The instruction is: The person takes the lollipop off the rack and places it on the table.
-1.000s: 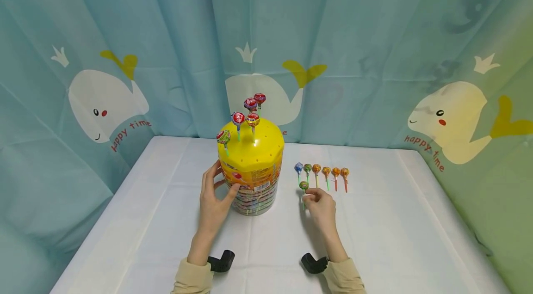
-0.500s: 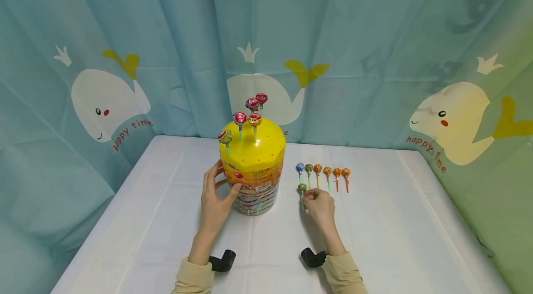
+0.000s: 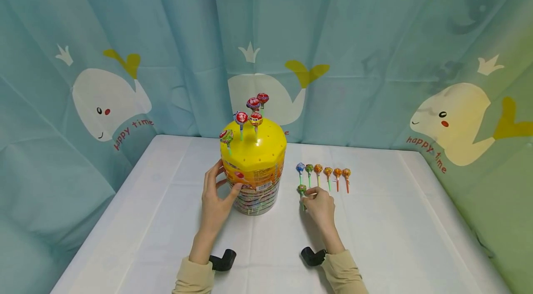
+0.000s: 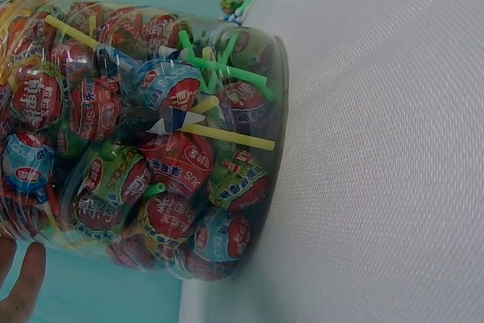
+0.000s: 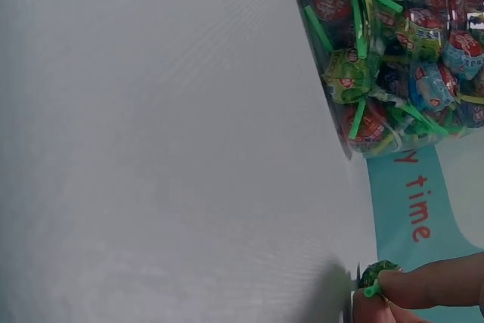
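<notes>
My left hand [image 3: 214, 201] holds the left side of a clear jar [image 3: 255, 197] packed with wrapped lollipops, thumb in front and fingers round the side. Several lollipops [image 3: 255, 119] stand in holes of its yellow lid [image 3: 266, 143]. To the right of the jar, my right hand [image 3: 321, 208] pinches the green stick of a green-wrapped lollipop [image 3: 301, 189] between thumb and finger, at the table surface. In the right wrist view the fingers [image 5: 431, 281] cover most of this lollipop. The left wrist view shows the jar's lower part [image 4: 151, 141] and two fingertips.
A row of lollipops [image 3: 328, 172] lies on the white tablecloth [image 3: 395, 220], just beyond my right hand, sticks towards me. Behind the table hangs a blue-green curtain [image 3: 354, 109] with whale prints. Black wrist mounts [image 3: 223, 260] sit at both wrists.
The pinched lollipop has shifted slightly left and towards me in the head view, and the right hand stays near it. The left hand keeps its hold on the jar.
</notes>
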The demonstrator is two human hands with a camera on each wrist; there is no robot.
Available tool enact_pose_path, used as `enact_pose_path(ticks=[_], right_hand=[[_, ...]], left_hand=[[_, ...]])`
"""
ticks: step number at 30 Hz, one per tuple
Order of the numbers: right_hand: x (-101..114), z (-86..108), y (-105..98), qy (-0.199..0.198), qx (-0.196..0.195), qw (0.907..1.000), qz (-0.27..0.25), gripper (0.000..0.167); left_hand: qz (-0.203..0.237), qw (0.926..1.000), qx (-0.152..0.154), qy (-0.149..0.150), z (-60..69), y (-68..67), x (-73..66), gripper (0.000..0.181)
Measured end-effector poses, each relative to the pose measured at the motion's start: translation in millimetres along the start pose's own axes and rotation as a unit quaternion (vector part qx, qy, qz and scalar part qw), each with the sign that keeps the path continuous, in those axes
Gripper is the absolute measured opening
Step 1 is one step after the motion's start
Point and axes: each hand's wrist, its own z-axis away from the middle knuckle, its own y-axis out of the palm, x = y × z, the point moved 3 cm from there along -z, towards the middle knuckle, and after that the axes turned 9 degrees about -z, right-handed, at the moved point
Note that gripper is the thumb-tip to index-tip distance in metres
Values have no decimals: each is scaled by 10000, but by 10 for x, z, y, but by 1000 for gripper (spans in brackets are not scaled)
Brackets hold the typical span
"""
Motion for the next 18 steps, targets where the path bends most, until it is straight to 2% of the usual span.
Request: enact_pose_path(ticks=[11,18], right_hand=[[24,60,8,-145,81,9992,369,19],[30,84,-11,-168,71,9991,395,17]], left_hand=[[10,10000,17,-95,-3,7,1,71],[1,9999,17,-102,-4,4,0,71]])
